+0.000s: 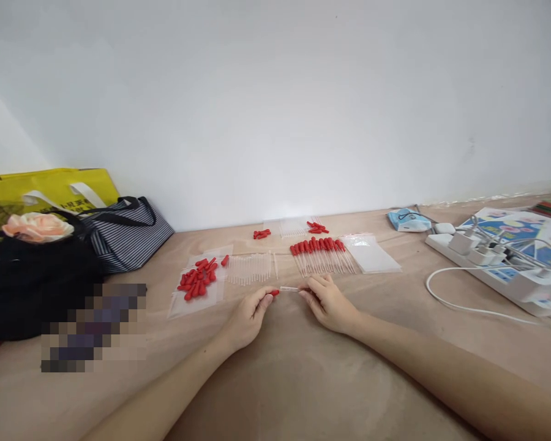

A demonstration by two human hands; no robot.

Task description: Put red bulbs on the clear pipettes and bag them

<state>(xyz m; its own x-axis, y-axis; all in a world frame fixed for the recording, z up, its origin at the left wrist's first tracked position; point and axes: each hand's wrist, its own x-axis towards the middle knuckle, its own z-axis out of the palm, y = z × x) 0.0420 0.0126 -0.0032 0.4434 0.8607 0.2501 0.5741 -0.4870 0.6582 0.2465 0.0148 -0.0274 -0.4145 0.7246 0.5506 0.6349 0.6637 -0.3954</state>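
Note:
Between the finger and thumb of my left hand [250,315] is a red rubber dropper bulb [274,293]. My right hand [326,300] pinches a clear dropper tube [288,289], which points left at the bulb's mouth; I cannot tell whether the two touch. Beyond my left hand, a row of loose clear tubes [248,269] lies beside a pile of red bulbs [201,280] on a plastic bag [177,304]. Past my right hand, several droppers with red bulbs fitted [324,254] lie side by side.
Farther back are two small groups of red bulbs [261,234] and more tubes [294,228]. White plastic bags [374,254] lie right of the fitted droppers. A power strip [500,269] with a white cable stands at right, near a blue mask [408,220]. Bags [128,236] fill the left.

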